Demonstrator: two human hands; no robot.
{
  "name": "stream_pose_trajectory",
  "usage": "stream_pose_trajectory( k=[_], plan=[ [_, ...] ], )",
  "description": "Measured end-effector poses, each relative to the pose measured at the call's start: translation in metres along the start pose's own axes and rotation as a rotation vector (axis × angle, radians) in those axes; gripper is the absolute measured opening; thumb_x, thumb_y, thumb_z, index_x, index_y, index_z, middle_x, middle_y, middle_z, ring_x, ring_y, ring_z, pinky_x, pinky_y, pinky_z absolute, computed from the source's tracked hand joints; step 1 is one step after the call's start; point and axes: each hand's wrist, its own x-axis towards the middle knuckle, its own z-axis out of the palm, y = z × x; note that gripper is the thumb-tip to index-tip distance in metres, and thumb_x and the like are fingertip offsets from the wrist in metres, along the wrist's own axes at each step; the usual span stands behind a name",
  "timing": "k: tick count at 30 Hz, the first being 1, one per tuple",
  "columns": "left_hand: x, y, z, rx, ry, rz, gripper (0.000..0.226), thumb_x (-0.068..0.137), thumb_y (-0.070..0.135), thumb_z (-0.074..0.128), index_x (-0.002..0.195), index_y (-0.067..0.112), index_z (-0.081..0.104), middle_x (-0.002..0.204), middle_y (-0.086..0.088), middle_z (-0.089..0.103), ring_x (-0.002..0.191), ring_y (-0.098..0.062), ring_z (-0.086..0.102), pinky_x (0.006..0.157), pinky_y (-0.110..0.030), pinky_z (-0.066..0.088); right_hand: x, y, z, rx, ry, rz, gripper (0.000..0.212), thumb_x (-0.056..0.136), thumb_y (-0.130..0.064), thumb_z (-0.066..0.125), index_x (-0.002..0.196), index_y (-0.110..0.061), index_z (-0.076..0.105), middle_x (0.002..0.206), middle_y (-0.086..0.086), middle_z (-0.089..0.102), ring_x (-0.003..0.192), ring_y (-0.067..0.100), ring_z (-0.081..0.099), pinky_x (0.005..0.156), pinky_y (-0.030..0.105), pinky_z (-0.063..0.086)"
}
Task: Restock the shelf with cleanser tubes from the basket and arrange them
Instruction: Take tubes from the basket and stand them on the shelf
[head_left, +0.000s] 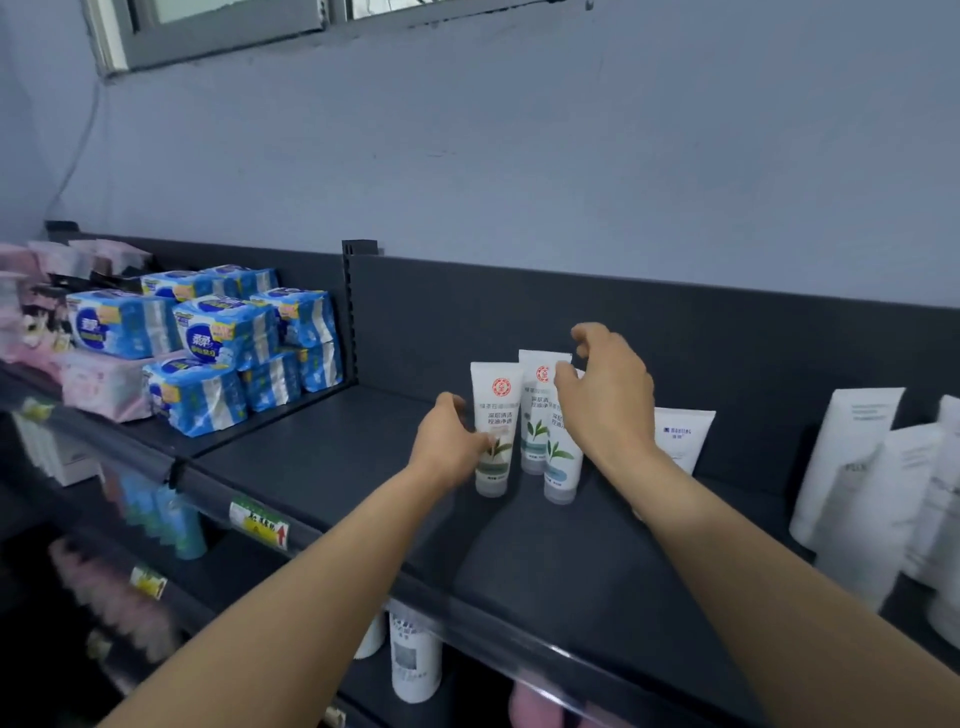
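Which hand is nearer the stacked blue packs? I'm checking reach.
Left. The left hand is right of the blue packs, at the leftmost cleanser tube; the right hand is farther right.

The dark grey shelf (332, 457) is seen to be of matt painted metal, smooth, with a clear glossy plastic strip (545, 670) along its front edge. The three white cleanser tubes with green leaf prints (496, 415) are of smooth plastic with a soft sheen and translucent caps. The blue-and-white packs (223, 332) are wrapped in glossy, crinkled plastic film. The blue-grey wall (519, 156) is painted matt.
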Motion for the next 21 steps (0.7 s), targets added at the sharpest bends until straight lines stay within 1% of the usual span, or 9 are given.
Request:
stream_pose_trajectory(
  k=[2,5,7,9,12,14,16,18,21],
  plan=[
    [-0.009,-0.004,-0.022,0.047,0.05,0.055,0.041,0.084,0.015,0.066,0.122,0.01,0.05,0.11,-0.001,0.056,0.092,-0.012,0.051,0.075,-0.024,0.04,-0.011,-0.027,0.004,0.066,-0.016,-0.07,0.032,0.093,-0.018,0.051,0.124,-0.018,0.055,0.114,0.0,0.063,0.101,0.023,0.059,0.078,0.028,0.039],
    [-0.026,-0.018,-0.068,0.095,0.099,0.123,0.026,0.084,0.014,0.064,0.109,0.011,0.059,0.102,-0.001,0.06,0.09,-0.013,0.054,0.076,-0.024,0.039,-0.037,-0.077,0.023,0.177,-0.104,-0.168,0.026,0.092,-0.019,0.052,0.116,-0.017,0.061,0.098,-0.001,0.069,0.092,0.021,0.062,0.081,0.031,0.048],
    [-0.042,-0.038,-0.104,0.122,0.122,0.139,0.015,0.081,0.011,0.065,0.097,0.013,0.062,0.095,-0.002,0.064,0.087,-0.016,0.057,0.076,-0.024,0.042,-0.061,-0.109,0.044,0.229,-0.183,-0.226,0.024,0.09,-0.019,0.054,0.112,-0.018,0.064,0.096,0.001,0.07,0.09,0.023,0.063,0.083,0.035,0.05],
    [-0.06,-0.07,-0.142,0.139,0.158,0.105,0.011,0.079,0.009,0.065,0.085,0.016,0.06,0.084,-0.001,0.063,0.079,-0.014,0.055,0.072,-0.024,0.041,-0.089,-0.14,0.069,0.262,-0.256,-0.285,0.023,0.088,-0.019,0.056,0.108,-0.018,0.066,0.095,0.003,0.071,0.089,0.026,0.063,0.082,0.037,0.051],
    [-0.097,-0.133,-0.196,0.177,0.177,-0.07,0.011,0.08,0.006,0.064,0.081,0.016,0.059,0.074,0.004,0.058,0.074,-0.012,0.052,0.068,-0.022,0.037,-0.14,-0.176,0.114,0.279,-0.418,-0.344,0.021,0.086,-0.018,0.057,0.105,-0.016,0.067,0.094,0.005,0.072,0.091,0.028,0.063,0.081,0.039,0.051],
    [-0.123,-0.179,-0.224,0.184,0.151,-0.218,0.01,0.079,0.003,0.064,0.082,0.012,0.063,0.071,0.002,0.06,0.074,-0.015,0.052,0.068,-0.023,0.037,-0.176,-0.193,0.146,0.258,-0.588,-0.338,0.021,0.087,-0.018,0.056,0.105,-0.016,0.066,0.095,0.006,0.072,0.093,0.029,0.063,0.082,0.04,0.051],
    [-0.148,-0.22,-0.245,0.202,0.139,-0.342,0.009,0.079,0.001,0.065,0.087,0.004,0.069,0.082,-0.014,0.069,0.075,-0.015,0.052,0.068,-0.023,0.037,-0.21,-0.204,0.176,0.224,-0.761,-0.319,0.019,0.089,-0.02,0.056,0.104,-0.017,0.066,0.095,0.006,0.071,0.092,0.029,0.063,0.082,0.04,0.053],
    [-0.172,-0.254,-0.26,0.191,0.133,-0.452,0.014,0.079,0.001,0.065,0.092,-0.002,0.069,0.096,-0.023,0.069,0.076,-0.015,0.052,0.069,-0.024,0.039,-0.242,-0.21,0.206,0.179,-0.896,-0.313,0.017,0.089,-0.02,0.056,0.102,-0.017,0.067,0.098,0.009,0.07,0.093,0.031,0.064,0.081,0.039,0.054],
    [-0.201,-0.301,-0.27,0.173,0.106,-0.594,0.018,0.081,0.001,0.062,0.098,-0.002,0.068,0.089,-0.015,0.064,0.079,-0.017,0.054,0.071,-0.026,0.043,-0.286,-0.205,0.248,0.09,-1.053,-0.304,0.018,0.089,-0.019,0.056,0.101,-0.015,0.068,0.103,0.012,0.07,0.098,0.033,0.063,0.083,0.039,0.053]
  ],
)
